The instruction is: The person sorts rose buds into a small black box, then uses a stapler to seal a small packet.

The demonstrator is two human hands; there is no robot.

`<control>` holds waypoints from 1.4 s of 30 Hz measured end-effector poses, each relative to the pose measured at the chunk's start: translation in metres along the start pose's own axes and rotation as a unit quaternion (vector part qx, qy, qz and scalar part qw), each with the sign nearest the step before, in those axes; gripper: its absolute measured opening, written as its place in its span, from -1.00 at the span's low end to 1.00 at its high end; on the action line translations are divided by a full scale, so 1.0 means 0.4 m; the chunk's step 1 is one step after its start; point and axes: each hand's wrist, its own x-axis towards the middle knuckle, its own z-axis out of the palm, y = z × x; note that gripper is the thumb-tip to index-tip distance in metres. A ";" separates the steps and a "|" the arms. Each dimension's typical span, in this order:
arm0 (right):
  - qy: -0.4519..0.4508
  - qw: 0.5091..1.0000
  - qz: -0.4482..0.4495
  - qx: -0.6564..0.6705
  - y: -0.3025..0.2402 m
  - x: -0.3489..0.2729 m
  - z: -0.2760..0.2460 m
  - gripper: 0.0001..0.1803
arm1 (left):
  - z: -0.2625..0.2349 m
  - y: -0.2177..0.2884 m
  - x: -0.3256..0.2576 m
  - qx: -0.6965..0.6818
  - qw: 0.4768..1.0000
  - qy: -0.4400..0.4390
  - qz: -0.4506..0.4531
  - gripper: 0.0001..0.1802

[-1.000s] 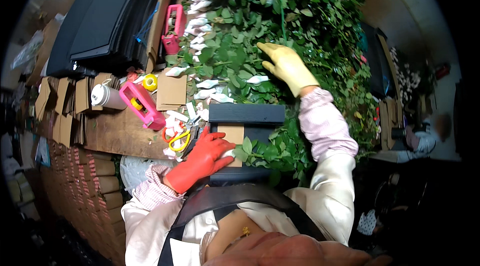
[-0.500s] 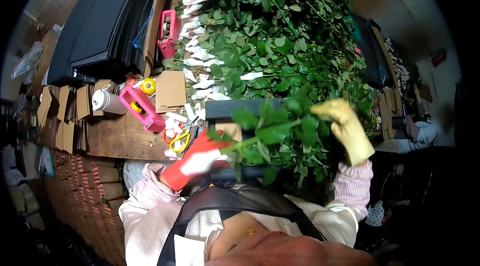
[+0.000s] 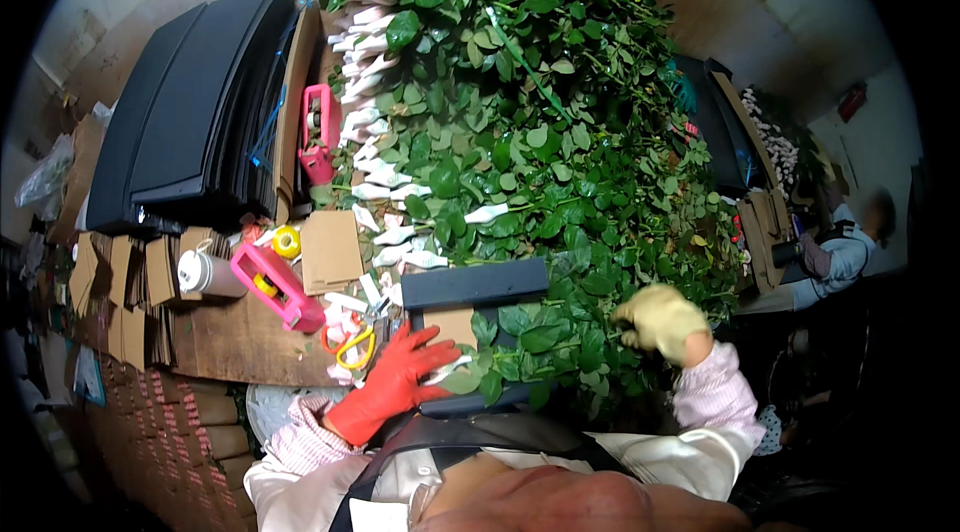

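Note:
My left hand [image 3: 400,382], in a red glove, lies with fingers spread beside the pale head of a leafy rose stem [image 3: 540,337]. The stem lies across a black box-like holder [image 3: 475,282] with a piece of brown cardboard [image 3: 452,324] inside. At the stems' right side is my right hand [image 3: 665,322] in a pale yellow glove, its fingers curled; what they hold, if anything, is hidden. Beyond the holder spreads a deep pile of leafy rose stems [image 3: 560,172], with white-wrapped heads [image 3: 370,82] along its left edge.
Left of the holder are scissors [image 3: 355,347], a pink tape dispenser [image 3: 275,287], a yellow tape roll [image 3: 287,242], cardboard sheets [image 3: 335,252] and a white bottle [image 3: 208,272]. Farther back stand another pink dispenser [image 3: 317,132] and stacked black sheets [image 3: 190,102]. A person [image 3: 840,252] sits at far right.
The leafy stem held up between my hands has come down onto the holder. My left hand's fingers have spread, and my right hand has moved toward me. The view has shifted.

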 end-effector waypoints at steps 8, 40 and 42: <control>0.578 0.799 -0.044 -0.160 0.111 0.669 -0.537 -0.39 | 0.001 -0.011 -0.003 0.056 0.998 -0.007 0.013 -0.20; 0.206 0.979 -0.006 0.004 0.171 -0.145 0.117 -0.58 | 0.005 -0.003 0.007 -0.187 0.976 0.079 -0.072 -0.28; 0.130 0.983 -0.011 -0.132 0.149 -0.123 0.109 -0.56 | 0.011 -0.008 -0.006 -0.114 0.989 0.071 -0.055 -0.32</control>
